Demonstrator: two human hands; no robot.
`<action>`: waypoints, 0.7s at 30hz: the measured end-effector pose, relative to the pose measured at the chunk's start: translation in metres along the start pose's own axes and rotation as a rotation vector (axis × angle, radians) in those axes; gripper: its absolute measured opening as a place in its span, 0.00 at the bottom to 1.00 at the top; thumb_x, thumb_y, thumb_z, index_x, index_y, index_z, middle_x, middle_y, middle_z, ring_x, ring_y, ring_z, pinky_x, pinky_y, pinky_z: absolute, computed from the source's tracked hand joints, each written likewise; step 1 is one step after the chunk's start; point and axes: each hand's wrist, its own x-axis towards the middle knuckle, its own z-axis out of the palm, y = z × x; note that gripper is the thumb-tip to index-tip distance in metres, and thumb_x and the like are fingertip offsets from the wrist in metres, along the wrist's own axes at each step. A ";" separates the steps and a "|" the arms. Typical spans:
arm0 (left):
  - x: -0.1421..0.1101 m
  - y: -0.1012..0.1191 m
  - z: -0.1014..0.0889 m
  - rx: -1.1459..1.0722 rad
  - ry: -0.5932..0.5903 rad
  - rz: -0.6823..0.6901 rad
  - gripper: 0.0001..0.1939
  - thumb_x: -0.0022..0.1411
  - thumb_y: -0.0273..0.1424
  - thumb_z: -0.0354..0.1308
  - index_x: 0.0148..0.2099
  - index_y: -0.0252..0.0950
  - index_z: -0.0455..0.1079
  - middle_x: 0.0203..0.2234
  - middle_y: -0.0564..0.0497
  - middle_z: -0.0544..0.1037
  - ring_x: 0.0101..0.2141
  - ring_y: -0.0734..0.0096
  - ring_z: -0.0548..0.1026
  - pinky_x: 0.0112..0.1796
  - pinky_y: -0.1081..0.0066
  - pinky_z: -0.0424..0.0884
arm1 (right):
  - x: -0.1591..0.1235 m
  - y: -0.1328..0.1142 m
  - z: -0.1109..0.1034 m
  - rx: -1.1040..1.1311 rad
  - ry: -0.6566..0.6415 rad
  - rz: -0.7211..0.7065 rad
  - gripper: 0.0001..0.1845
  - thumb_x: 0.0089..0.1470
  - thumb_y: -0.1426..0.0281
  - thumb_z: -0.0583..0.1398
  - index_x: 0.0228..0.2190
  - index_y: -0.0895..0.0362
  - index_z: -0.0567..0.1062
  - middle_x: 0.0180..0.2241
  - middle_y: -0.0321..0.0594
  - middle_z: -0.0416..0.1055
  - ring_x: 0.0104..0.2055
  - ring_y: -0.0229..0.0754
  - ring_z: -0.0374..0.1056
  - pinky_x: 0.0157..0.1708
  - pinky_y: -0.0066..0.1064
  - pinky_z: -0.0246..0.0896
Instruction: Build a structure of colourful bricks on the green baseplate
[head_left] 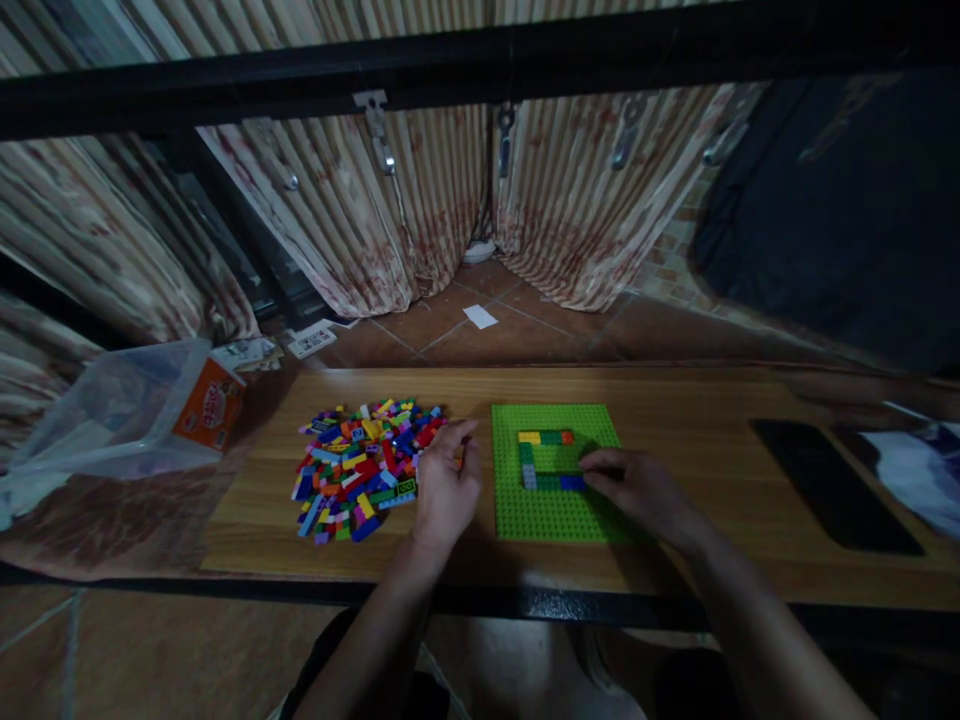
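Note:
A green studded baseplate (555, 520) lies on the wooden table. Joined bricks on it form a three-sided outline: a far row with a yellow brick (529, 438) and an orange end, a left side with a grey brick (529, 478), and a near row ending in a blue brick (571, 482). My right hand (637, 490) is over the plate's right part, thumb and finger pinched beside the blue brick; anything between them is hidden. Left of the plate, my left hand (448, 485) is beside a pile of loose coloured bricks (360, 460), fingers bent and thumb apart.
A black flat phone-like slab (836, 485) lies at the table's right. On the left stands a clear plastic bin (120, 410) with an orange label. A dark metal bar (450, 75) crosses above, before striped curtains (420, 210). White crumpled material (915, 475) is at far right.

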 end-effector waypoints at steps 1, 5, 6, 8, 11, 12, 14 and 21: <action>0.000 0.000 -0.001 -0.003 0.003 -0.001 0.12 0.63 0.24 0.52 0.47 0.36 0.72 0.43 0.46 0.78 0.46 0.65 0.76 0.50 0.62 0.72 | 0.000 -0.001 0.000 -0.003 -0.011 0.011 0.09 0.49 0.66 0.59 0.31 0.53 0.80 0.31 0.37 0.79 0.34 0.46 0.74 0.36 0.38 0.67; 0.000 0.002 -0.002 -0.015 0.015 0.002 0.12 0.63 0.24 0.52 0.46 0.35 0.73 0.42 0.46 0.79 0.45 0.66 0.76 0.49 0.63 0.72 | 0.002 -0.002 0.002 -0.007 -0.023 0.040 0.09 0.48 0.67 0.59 0.30 0.53 0.80 0.31 0.37 0.79 0.33 0.45 0.74 0.35 0.38 0.67; 0.000 0.003 -0.003 -0.019 0.015 -0.003 0.12 0.63 0.24 0.52 0.46 0.35 0.73 0.42 0.46 0.79 0.45 0.66 0.76 0.49 0.63 0.72 | 0.002 -0.002 0.002 -0.008 -0.016 0.046 0.09 0.48 0.67 0.59 0.30 0.53 0.80 0.30 0.37 0.79 0.33 0.45 0.74 0.35 0.37 0.67; 0.000 0.004 -0.003 -0.028 0.009 -0.018 0.12 0.63 0.23 0.52 0.46 0.35 0.73 0.42 0.46 0.79 0.45 0.66 0.76 0.49 0.63 0.72 | 0.003 -0.002 0.003 -0.012 -0.005 0.061 0.09 0.47 0.67 0.59 0.29 0.53 0.80 0.29 0.37 0.78 0.31 0.45 0.73 0.33 0.37 0.67; 0.000 0.005 -0.003 -0.035 0.005 -0.031 0.12 0.63 0.23 0.52 0.46 0.35 0.73 0.42 0.47 0.79 0.45 0.66 0.76 0.49 0.63 0.71 | 0.004 -0.002 0.004 -0.017 0.008 0.082 0.09 0.46 0.66 0.60 0.28 0.53 0.80 0.27 0.37 0.78 0.31 0.45 0.73 0.33 0.37 0.67; 0.000 0.006 -0.003 -0.037 0.010 -0.031 0.12 0.63 0.23 0.52 0.46 0.35 0.74 0.42 0.47 0.79 0.45 0.66 0.76 0.49 0.64 0.71 | 0.004 -0.001 0.005 -0.015 0.009 0.087 0.09 0.45 0.66 0.60 0.27 0.53 0.80 0.27 0.37 0.78 0.30 0.45 0.73 0.33 0.38 0.67; -0.002 0.007 -0.002 -0.047 0.021 -0.027 0.12 0.63 0.22 0.52 0.46 0.35 0.74 0.41 0.47 0.79 0.44 0.67 0.76 0.49 0.64 0.71 | 0.003 0.001 0.004 -0.008 0.004 0.093 0.09 0.44 0.65 0.60 0.26 0.52 0.80 0.27 0.38 0.78 0.30 0.46 0.74 0.32 0.38 0.67; -0.008 0.015 0.004 -0.117 0.036 -0.040 0.13 0.63 0.21 0.52 0.44 0.36 0.75 0.39 0.48 0.80 0.42 0.68 0.77 0.46 0.67 0.73 | 0.009 0.021 0.003 -0.066 0.003 0.123 0.14 0.41 0.57 0.62 0.28 0.51 0.80 0.29 0.39 0.80 0.31 0.51 0.75 0.30 0.39 0.70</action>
